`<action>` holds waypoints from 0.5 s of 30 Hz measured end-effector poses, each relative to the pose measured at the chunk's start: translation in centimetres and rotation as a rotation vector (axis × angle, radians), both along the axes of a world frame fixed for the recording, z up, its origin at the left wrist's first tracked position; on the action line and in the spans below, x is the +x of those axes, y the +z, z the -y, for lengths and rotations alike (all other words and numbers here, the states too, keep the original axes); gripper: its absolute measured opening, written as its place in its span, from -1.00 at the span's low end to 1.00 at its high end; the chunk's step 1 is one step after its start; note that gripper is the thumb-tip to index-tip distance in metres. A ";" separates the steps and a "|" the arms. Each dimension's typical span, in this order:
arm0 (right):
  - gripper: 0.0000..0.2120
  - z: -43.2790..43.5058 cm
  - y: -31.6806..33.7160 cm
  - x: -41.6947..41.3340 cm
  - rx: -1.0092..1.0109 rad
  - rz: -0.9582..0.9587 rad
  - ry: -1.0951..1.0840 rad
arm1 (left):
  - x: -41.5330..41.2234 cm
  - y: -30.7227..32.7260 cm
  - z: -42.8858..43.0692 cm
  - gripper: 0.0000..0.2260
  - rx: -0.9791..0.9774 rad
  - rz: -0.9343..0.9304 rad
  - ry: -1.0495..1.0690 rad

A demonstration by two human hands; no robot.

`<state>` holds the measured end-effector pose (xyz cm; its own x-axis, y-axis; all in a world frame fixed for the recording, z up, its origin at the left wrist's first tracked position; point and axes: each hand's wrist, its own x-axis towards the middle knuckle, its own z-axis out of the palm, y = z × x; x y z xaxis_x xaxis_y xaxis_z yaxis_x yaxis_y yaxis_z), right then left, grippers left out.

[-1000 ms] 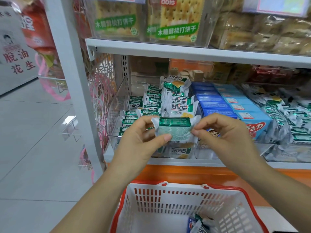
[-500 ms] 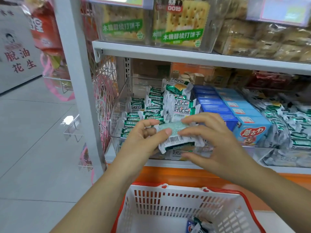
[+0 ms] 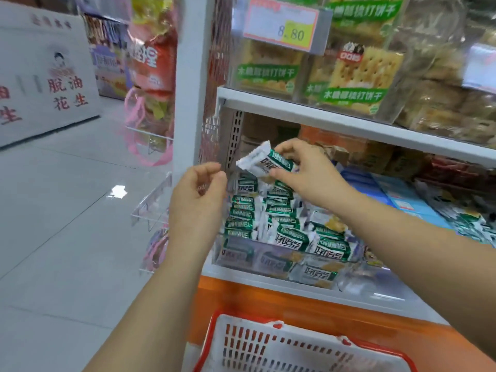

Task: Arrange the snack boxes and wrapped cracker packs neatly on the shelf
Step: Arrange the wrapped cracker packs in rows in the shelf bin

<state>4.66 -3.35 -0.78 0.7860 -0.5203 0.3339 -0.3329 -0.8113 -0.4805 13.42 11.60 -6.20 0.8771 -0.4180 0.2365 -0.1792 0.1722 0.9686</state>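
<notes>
Head view shows my right hand (image 3: 308, 173) pinching a green-and-white wrapped cracker pack (image 3: 265, 163), left hand (image 3: 198, 194) loosely curled empty; I'd next seat it at twelve o'clock in the clear plastic bin (image 3: 268, 261).

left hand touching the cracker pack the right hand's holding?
Apart. The head view shows the left hand curled and empty, with the shelf upright visible in the gap between its fingertips and the cracker pack. Only the right hand pinches it.

Basket (image 3: 295, 350) below cracker packs (image 3: 284, 226)
</notes>
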 end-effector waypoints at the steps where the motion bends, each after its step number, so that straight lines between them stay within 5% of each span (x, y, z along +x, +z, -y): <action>1: -0.68 0.7 0.0 1.3 0.026 -0.020 -0.037 | 0.4 -0.3 -0.1 -0.89 0.012 -0.003 0.014; 5: -0.88 2.9 -0.9 5.3 0.023 -0.180 -0.128 | 1.0 -1.4 0.3 -0.83 0.023 -0.038 0.027; 9: -0.47 4.9 -2.4 7.6 -0.072 -0.387 -0.123 | 1.2 -1.9 0.7 -0.70 0.140 -0.095 -0.115; 15: -0.49 6.1 -3.3 9.7 -0.245 -0.636 -0.064 | 0.7 -2.7 1.0 -0.69 0.142 -0.324 -0.160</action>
